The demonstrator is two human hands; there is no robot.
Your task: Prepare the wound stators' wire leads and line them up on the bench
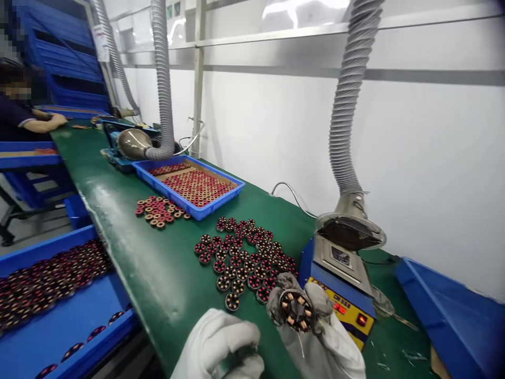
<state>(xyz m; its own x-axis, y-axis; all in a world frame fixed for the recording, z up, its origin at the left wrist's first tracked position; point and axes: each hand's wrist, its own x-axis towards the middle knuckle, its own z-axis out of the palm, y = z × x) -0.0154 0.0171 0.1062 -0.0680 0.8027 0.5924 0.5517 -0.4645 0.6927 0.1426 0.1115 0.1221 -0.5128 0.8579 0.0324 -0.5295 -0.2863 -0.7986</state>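
My right hand [323, 342], in a white glove, holds up a small round wound stator [296, 310] with copper coils, pinched between fingers and thumb at the bottom centre. My left hand [221, 345], also gloved, is curled into a loose fist just left of it, and I cannot see anything in it. Just beyond both hands, several identical red-and-copper stators [244, 255] lie spread on the green bench [158, 273].
A blue-and-yellow solder pot [341, 281] stands right of my hands under a grey fume hose [347, 126]. A blue tray of stators [189, 184] sits farther back, a smaller cluster [158, 210] beside it. Blue bins [55, 295] lie left. Another person [23, 113] works far left.
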